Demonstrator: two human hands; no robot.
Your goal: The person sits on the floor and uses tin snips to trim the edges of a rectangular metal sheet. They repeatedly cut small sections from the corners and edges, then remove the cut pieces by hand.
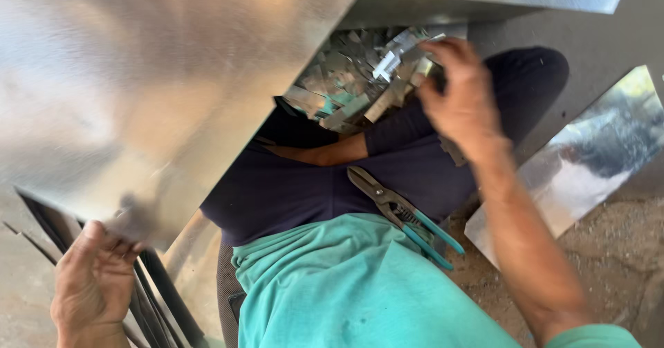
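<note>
At the far left the left hand (93, 286) is closed around the lower corner of a large metal sheet (152, 78), fingers curled over the edge, which seems to be what keeps the panel tilted up and slanting across the lap rather than lying flat. The sheet fills the upper left of the view: dull silver, brushed, softly blurred, with a straight lower edge running up toward the middle. Beneath it, a stack of dark thin sheets (149, 292) leans on edge by the left hand. In the middle, tin snips (401, 216) with teal handles rest on the dark trousers, jaws nearly closed, parked within easy reach. To the right, the right hand (460, 95) reaches into a pile of small shiny offcuts (353, 78), fingers bent; whether it grips 1 is hard to tell. Farther right, another bright sheet piece (588, 161) lies on the dusty ground.
</note>
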